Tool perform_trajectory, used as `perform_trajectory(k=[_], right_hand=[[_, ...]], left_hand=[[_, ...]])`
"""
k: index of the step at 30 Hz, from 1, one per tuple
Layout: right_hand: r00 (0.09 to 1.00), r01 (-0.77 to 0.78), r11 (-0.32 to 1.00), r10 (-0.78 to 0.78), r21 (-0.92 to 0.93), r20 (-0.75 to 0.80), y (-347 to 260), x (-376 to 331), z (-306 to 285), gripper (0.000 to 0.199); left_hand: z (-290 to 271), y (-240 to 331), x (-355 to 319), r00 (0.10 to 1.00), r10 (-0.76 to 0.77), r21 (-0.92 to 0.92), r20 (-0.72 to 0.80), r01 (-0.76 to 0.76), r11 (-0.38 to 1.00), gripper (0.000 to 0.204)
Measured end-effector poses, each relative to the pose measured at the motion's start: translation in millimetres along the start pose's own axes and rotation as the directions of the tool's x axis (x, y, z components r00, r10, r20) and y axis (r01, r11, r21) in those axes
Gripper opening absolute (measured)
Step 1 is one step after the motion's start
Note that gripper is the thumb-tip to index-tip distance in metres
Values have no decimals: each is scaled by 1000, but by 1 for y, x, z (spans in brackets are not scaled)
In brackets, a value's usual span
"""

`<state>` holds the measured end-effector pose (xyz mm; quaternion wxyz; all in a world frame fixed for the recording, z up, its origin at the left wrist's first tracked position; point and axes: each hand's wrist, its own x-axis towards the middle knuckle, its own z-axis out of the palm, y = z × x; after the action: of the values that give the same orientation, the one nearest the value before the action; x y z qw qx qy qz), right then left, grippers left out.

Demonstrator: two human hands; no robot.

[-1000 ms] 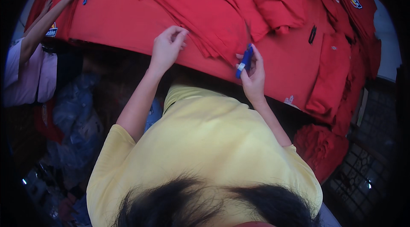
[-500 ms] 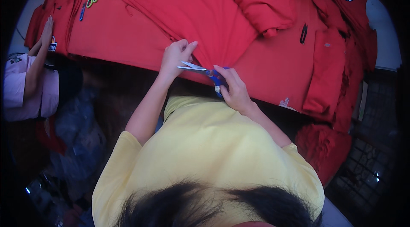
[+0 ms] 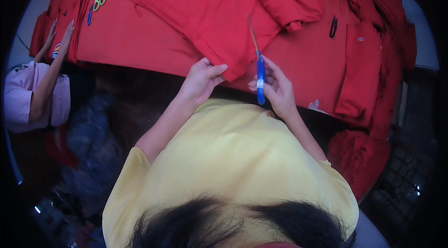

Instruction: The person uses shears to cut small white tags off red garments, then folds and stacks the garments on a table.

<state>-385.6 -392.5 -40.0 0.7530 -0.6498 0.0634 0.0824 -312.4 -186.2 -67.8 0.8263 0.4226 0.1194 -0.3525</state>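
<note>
The person's left hand [image 3: 201, 81] lay at about 12 o'clock from the yellow-shirted chest, fingers curled and thumb extended, pinching the near hem of a folded red garment [image 3: 205, 10] that ran diagonally across the red-covered table [image 3: 135, 42]. The right hand [image 3: 276, 88], just beside it toward 3 o'clock, was closed around the blue handle of a small thread snip [image 3: 259, 76], held nearly upright with its thin blade pointing toward 12 o'clock over the garment's edge; whether the blade touched the cloth could not be told. The garment looked soft, light and limp; judged likely to sag and shift unless held taut at the hem, so the folded corner under the left thumb seemed the sensible grip. The snip looked stiff, light and sharp at the tip, best held by its handle. More red garments [image 3: 359, 70] were heaped toward 2 o'clock. At about 10 o'clock, well apart, yellow-handled scissors [image 3: 99, 0] lay on the cloth, and a co-worker's hand [image 3: 66, 33] in a pink sleeve rested flat at the table's edge, fingers extended.
</note>
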Motion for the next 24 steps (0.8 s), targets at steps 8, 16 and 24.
perform_trajectory(k=[8, 16, 24], right_hand=[[988, 143, 878, -156, -457, 9, 2, -25, -12, 58], [942, 307, 613, -307, -728, 138, 3, -22, -15, 60], [935, 334, 627, -316, -704, 162, -6, -14, -11, 59]], left_hand=[[40, 31, -8, 984, 142, -198, -111, -162, 967, 24], [48, 41, 4, 963, 268, -52, -18, -269, 962, 26], [60, 43, -5, 959, 273, -12, -82, -275, 961, 23]])
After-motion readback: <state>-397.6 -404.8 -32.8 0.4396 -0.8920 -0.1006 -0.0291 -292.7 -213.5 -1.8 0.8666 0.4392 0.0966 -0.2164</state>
